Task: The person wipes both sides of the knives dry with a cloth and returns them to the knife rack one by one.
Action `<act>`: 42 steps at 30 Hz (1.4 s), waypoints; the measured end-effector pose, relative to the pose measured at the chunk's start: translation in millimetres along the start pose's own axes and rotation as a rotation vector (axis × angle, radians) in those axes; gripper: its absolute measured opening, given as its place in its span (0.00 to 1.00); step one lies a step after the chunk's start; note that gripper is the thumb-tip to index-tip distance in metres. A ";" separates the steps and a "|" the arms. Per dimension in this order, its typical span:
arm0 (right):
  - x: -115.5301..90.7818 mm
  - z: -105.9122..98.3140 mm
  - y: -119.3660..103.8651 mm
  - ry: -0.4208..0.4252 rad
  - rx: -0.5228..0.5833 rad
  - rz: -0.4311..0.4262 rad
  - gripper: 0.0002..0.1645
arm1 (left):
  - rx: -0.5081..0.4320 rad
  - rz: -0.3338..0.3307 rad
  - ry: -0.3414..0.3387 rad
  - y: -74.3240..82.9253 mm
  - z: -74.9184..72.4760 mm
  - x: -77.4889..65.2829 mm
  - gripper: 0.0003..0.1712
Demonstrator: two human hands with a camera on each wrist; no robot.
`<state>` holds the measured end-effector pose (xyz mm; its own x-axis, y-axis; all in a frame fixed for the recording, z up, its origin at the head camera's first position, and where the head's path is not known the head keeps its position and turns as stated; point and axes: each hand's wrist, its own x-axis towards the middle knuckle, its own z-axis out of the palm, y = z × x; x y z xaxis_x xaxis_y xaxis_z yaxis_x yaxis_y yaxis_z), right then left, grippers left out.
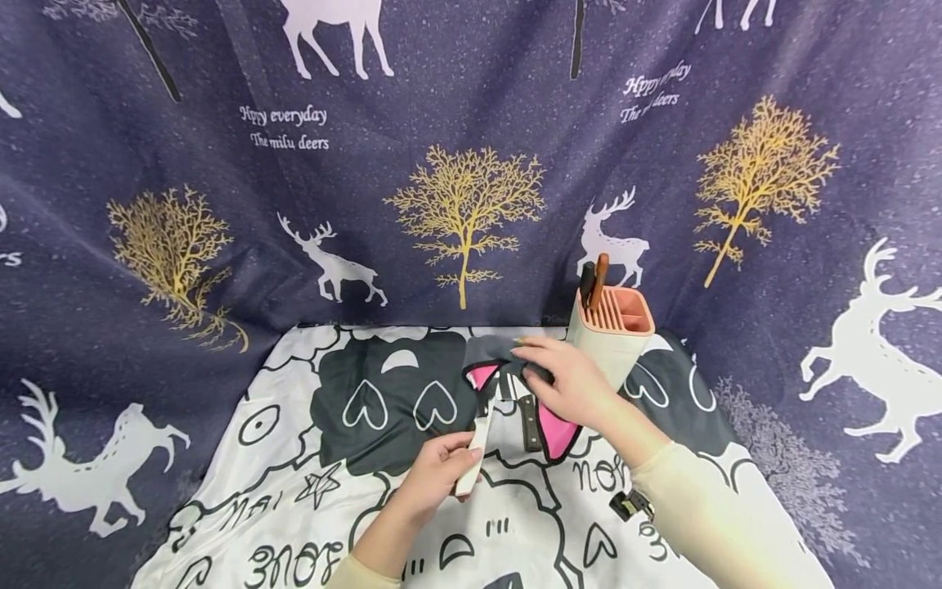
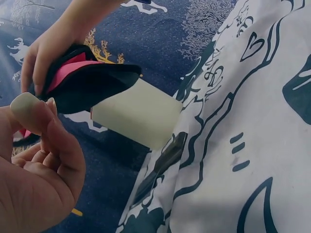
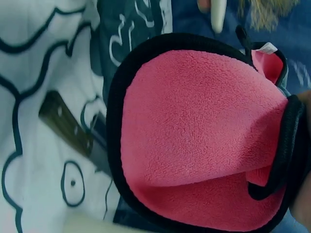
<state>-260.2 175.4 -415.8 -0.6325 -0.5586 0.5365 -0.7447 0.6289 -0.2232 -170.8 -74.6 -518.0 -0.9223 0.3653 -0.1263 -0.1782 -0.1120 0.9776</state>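
My left hand point(image 1: 441, 466) grips a knife by its white handle point(image 1: 473, 462); the blade is hard to make out against the dark pattern. Beside it, my right hand point(image 1: 567, 376) holds a cloth point(image 3: 204, 121) that is pink and fuzzy inside, black along the edge and grey outside. The cloth hangs folded from the fingers, and in the right wrist view it covers much of the scene. Below it lies another knife with a dark riveted handle point(image 1: 530, 424) on the patterned sheet. In the left wrist view, the left hand's fingers point(image 2: 63, 150) are curled around the pale handle.
A cream knife block point(image 1: 609, 352) with a pink slotted top stands at the back right, close to my right forearm. One black-handled knife point(image 1: 587, 282) and one brown-handled knife point(image 1: 599, 280) stand in its slots. Behind hangs a dark blue curtain point(image 1: 353, 204) with deer and trees.
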 end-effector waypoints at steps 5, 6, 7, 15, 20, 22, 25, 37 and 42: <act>-5.4 15.0 -26.6 -0.041 -0.028 -0.070 0.20 | -0.008 0.029 -0.021 0.7 4.0 2.6 0.21; -6.5 18.1 -31.0 -0.056 -0.030 -0.073 0.20 | -0.004 0.034 -0.022 1.0 4.9 2.9 0.21; -7.4 21.6 -34.4 -0.069 -0.030 -0.079 0.20 | -0.003 0.040 -0.024 1.4 5.8 2.9 0.21; -12.7 43.0 -39.2 -0.140 -0.058 -0.081 0.19 | 0.019 0.055 -0.025 1.7 6.9 1.6 0.23; -8.9 46.8 -29.1 -0.122 -0.029 -0.062 0.18 | 0.039 0.082 -0.035 3.2 5.5 -1.5 0.24; -7.4 47.0 -24.0 -0.108 -0.024 -0.042 0.17 | 0.038 0.080 -0.047 4.2 5.6 -2.9 0.25; -6.6 48.6 -14.4 -0.101 -0.007 0.008 0.17 | 0.029 0.055 -0.063 5.0 6.2 -4.8 0.28; -7.2 67.4 10.1 -0.013 0.323 0.327 0.18 | 0.060 0.042 -0.095 0.7 8.9 -5.8 0.25; -6.5 76.9 12.5 0.033 0.493 0.537 0.19 | 0.081 0.024 -0.098 0.8 10.7 -4.7 0.23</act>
<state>-281.8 145.3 -484.6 -0.9366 -0.2203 0.2724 -0.3477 0.4904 -0.7991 -163.0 -66.6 -514.8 -0.8872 0.4526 -0.0895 -0.1246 -0.0484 0.9910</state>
